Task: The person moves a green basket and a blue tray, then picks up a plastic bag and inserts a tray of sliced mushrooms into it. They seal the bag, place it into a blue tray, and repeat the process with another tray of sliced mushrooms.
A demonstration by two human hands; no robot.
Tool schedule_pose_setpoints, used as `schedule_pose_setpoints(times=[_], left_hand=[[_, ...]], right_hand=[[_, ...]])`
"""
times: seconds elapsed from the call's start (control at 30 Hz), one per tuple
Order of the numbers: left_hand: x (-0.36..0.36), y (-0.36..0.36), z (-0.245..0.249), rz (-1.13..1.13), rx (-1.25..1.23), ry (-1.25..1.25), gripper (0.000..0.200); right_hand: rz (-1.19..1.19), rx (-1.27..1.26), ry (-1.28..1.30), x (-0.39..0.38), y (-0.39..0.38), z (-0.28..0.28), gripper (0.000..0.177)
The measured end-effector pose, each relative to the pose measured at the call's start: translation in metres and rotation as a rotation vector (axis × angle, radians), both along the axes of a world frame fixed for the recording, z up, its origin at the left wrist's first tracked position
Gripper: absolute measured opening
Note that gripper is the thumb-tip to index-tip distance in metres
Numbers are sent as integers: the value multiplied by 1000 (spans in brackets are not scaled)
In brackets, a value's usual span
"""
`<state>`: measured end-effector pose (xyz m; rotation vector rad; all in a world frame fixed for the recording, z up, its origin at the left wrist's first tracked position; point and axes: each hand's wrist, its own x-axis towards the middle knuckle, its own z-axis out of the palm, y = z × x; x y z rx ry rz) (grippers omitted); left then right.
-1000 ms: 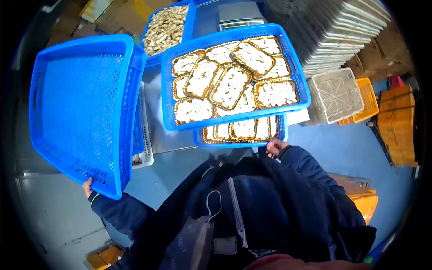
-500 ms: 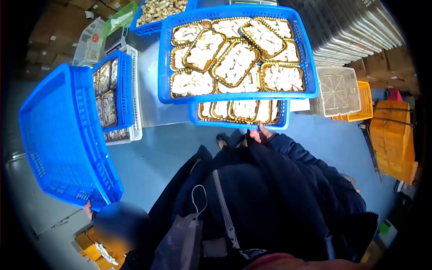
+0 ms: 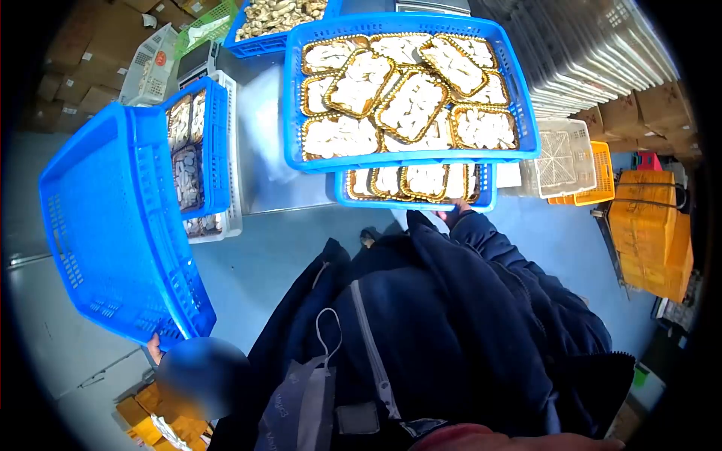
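My left hand (image 3: 156,349) grips the lower edge of an empty blue plastic crate (image 3: 105,218), tilted on its side, with what looks like a second one nested against it. A blur hides the wrist and sleeve. My right hand (image 3: 455,213) is at the front rim of a lower blue crate (image 3: 416,201), fingers curled on it and partly hidden by the cuff. Gold-edged trays of white sliced pieces (image 3: 425,180) fill that crate. On top of it sits a larger blue crate (image 3: 406,160), holding several similar trays (image 3: 411,104), some laid over others.
A metal table (image 3: 282,192) bears the crates. Left on it, another blue crate (image 3: 218,150) of trays rests on a white crate (image 3: 235,203). Behind are a basket of tan pieces (image 3: 280,16) and a scale (image 3: 197,64). Stacked white crates (image 3: 594,56) and strapped cartons (image 3: 643,233) stand right.
The table and its crates appear slightly farther right as the view shifts. The tilted crate in my left hand moves a little right too. My right hand stays at the lower crate's rim.
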<state>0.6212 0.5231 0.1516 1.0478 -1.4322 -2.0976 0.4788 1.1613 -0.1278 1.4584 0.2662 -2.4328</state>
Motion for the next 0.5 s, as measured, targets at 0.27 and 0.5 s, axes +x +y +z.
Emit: schedule_pose_setpoints(times=[0.27,0.5], left_hand=[[-13,-7,-12,-39,12,31,68],[-23,-17,-4,-90,-41,48,68]], right_hand=[[68,-5,23,-7,4,1,46],[-31,35,189,-7,4,-9,46]])
